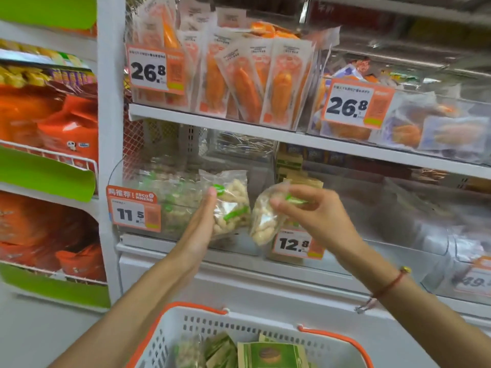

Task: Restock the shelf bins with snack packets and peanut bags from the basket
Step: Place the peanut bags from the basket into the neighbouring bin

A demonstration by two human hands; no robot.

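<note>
Two hands, two held peanut bags, one basket, five price tags.

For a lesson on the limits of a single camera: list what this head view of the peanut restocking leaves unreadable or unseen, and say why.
- Basket: cut off by the bottom edge; its full contents are unseen.
- Far-right price tag: blurred and cut by the right edge.
- Right hand: motion-blurred; its grip on its peanut bag is unclear.
- Left hand: the palm side against the other peanut bag is hidden.
- Small tag print: too small.
</note>
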